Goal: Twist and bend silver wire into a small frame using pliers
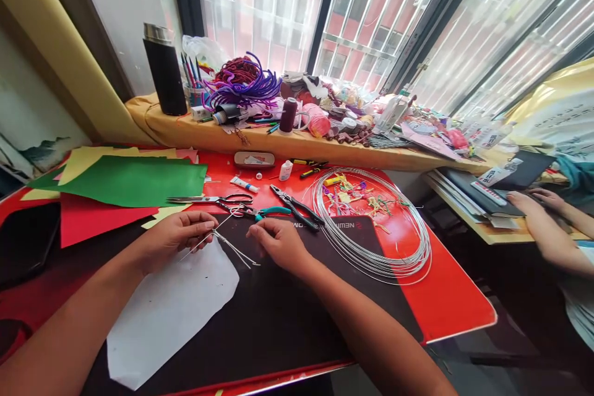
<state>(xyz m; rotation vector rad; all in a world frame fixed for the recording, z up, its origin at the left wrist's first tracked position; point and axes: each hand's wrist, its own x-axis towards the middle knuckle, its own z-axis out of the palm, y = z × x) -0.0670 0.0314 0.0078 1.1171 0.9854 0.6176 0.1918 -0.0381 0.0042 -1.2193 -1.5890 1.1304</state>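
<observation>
Between thumb and fingertips, my left hand (188, 232) pinches a small twisted piece of silver wire (227, 239) over the white paper sheet (176, 315). The wire's loose ends spread out to the right, and one strand points up. Just right of it is my right hand (281, 244), its fingers curled together; whatever they may hold is hidden. Scissors (218, 200), teal-handled pliers (269, 213) and larger black-handled pliers (297, 207) lie beyond the hands, on and around the black mat (297, 315).
A big coil of silver wire (371, 272) lies to the right, with coloured scraps inside. Coloured paper sheets (134, 179) are stacked at left, near a dark phone (30, 241). Craft supplies crowd the windowsill beside a black flask (164, 74). Another person's hands (533, 201) are at far right.
</observation>
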